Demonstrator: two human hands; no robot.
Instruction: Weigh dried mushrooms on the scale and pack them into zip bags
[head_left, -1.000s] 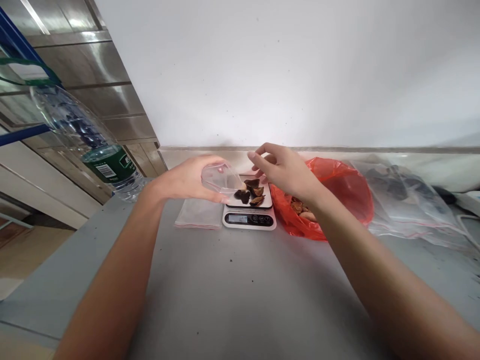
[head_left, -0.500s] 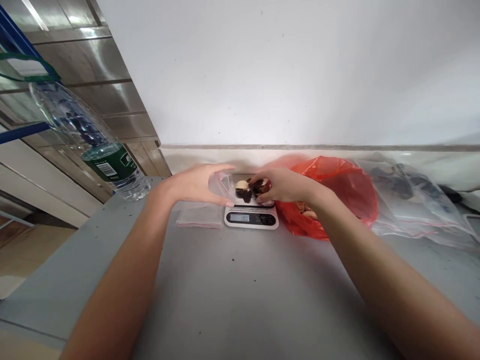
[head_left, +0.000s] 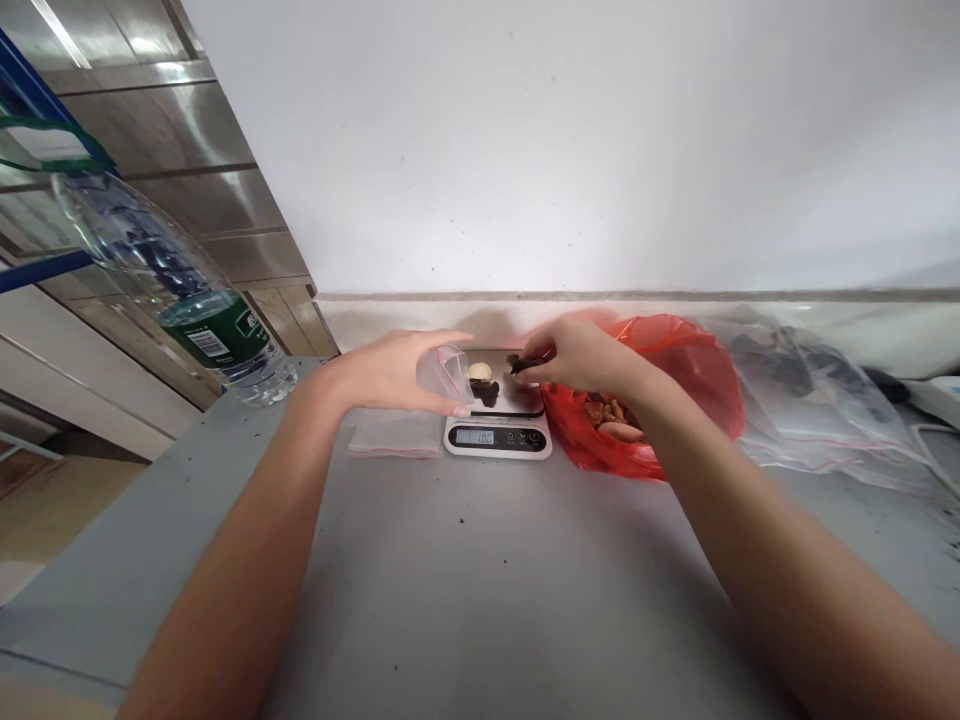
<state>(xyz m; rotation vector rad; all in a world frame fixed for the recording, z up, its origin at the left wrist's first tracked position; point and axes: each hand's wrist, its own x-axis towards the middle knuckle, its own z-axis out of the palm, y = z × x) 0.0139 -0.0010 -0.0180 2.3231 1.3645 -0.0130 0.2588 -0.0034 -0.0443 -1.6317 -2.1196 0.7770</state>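
Note:
My left hand (head_left: 390, 373) holds a small clear plastic bag (head_left: 444, 372) open beside a white kitchen scale (head_left: 496, 428). A few pieces lie on the scale's plate, one pale and one dark (head_left: 484, 385). My right hand (head_left: 577, 356) is closed in a pinch on dark dried pieces (head_left: 523, 363), lifted just above the plate. A red plastic bag (head_left: 660, 395) with brown dried pieces inside sits right of the scale, under my right wrist.
A flat stack of small clear bags (head_left: 396, 434) lies left of the scale. A large water bottle (head_left: 172, 290) stands at the table's left edge. Crumpled clear bags (head_left: 817, 400) lie at the right, against the white wall. The grey table drops off on the left.
My right hand came down onto the scale, took several dark pieces and lifted them. Fewer pieces lie on the plate. My left hand holds the bag nearly still.

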